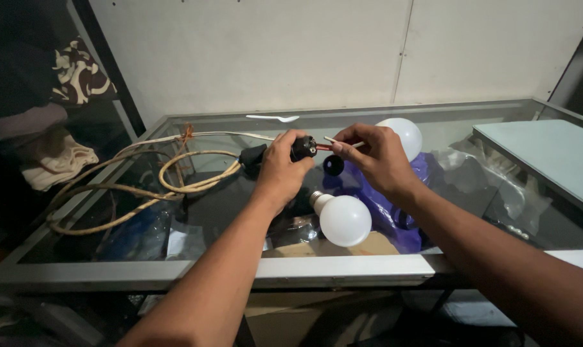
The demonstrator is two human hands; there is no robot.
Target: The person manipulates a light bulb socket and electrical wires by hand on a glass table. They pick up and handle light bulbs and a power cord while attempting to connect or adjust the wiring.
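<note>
My left hand (pixel 282 168) grips a small black lamp socket (pixel 303 148) above the glass-topped table (pixel 343 266). My right hand (pixel 376 156) pinches thin red and white wires (pixel 330 144) that run into the socket. A small black round cap (pixel 333 166) hangs just below the two hands. One white bulb (pixel 344 219) lies on the glass under my left wrist. A second white bulb (pixel 407 136) shows behind my right hand. A black plug (pixel 251 155) on a cream cable (pixel 176 183) lies left of my left hand.
The cream cable coils over the left half of the glass top. A purple plastic bag (pixel 394 205) lies beneath my right hand. A pale green board (pixel 551 157) rests at the right. A white plastic spoon (pixel 273 118) lies at the back edge. Folded cloths (pixel 57 157) sit at far left.
</note>
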